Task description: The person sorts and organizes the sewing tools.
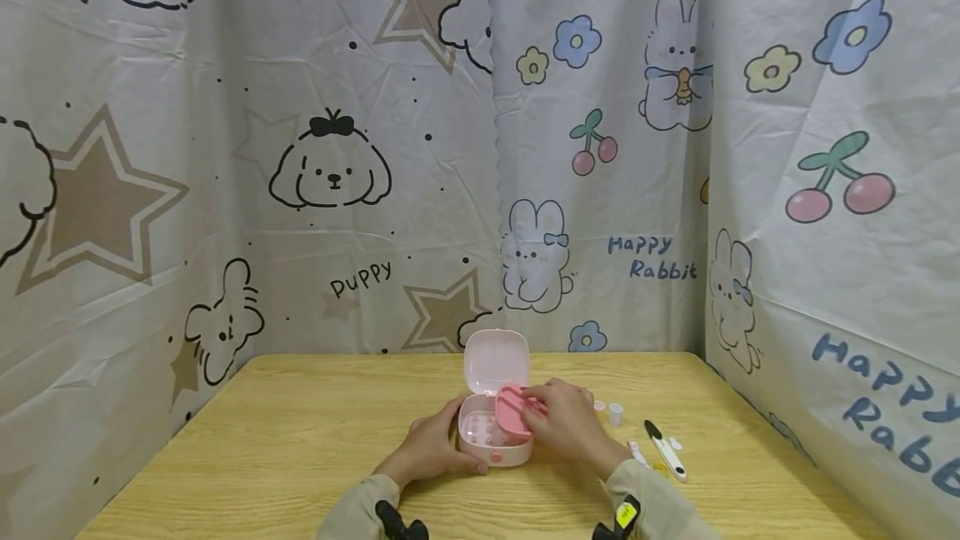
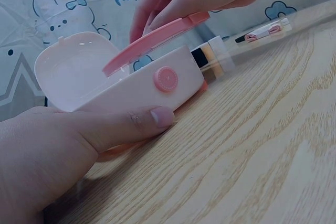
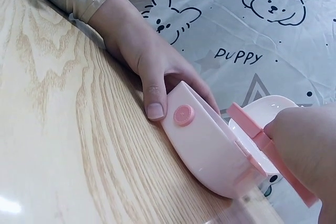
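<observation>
A small pale pink box [image 1: 480, 454] stands on the table with its lid [image 1: 497, 362] raised at the back. My left hand [image 1: 433, 445] grips the box's left side, the thumb [image 2: 161, 117] lying along its front face below the round pink button [image 2: 166, 79]. Over the right part of the box, my right hand [image 1: 567, 421] pinches a darker pink tray-like insert [image 1: 509, 412], tilted above the opening. Inside the box, the left part of a dotted bottom shows; the insert hides the rest. The right hand's fingertips are partly hidden behind the insert in the left wrist view.
Right of the box lie a black-and-white slim tool [image 1: 666, 451], a small white cylinder [image 1: 616, 414] and several small white and yellow pieces, partly behind the right forearm. A printed curtain [image 1: 420, 215] hangs behind the wooden table [image 1: 315, 415].
</observation>
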`<action>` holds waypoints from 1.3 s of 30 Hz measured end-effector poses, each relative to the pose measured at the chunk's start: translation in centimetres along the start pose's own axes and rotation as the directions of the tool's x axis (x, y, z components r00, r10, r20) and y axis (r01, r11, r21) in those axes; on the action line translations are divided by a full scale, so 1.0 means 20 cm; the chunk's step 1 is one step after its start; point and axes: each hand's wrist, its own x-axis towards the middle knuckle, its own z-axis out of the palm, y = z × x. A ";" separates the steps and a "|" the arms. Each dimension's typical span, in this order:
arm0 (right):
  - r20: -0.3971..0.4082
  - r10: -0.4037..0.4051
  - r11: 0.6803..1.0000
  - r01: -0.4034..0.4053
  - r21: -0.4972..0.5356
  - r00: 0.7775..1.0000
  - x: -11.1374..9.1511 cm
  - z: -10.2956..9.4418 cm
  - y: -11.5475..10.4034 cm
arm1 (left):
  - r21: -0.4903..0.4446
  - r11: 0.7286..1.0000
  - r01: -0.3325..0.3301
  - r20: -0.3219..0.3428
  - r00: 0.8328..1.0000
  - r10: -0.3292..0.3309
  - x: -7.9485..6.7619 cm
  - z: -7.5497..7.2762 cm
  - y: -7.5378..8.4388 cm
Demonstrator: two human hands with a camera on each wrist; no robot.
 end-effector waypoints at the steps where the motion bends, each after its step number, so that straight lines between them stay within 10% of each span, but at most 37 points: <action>1: 0.002 0.003 1.000 -0.003 -0.002 1.000 0.00 0.00 0.00 | -0.001 1.000 0.001 0.000 1.000 -0.001 0.00 0.00 0.00; 39: 0.001 0.048 0.997 -0.047 -0.064 0.999 -0.11 -0.09 0.12 | -0.023 1.000 0.000 -0.006 1.000 0.000 -0.01 -0.01 0.01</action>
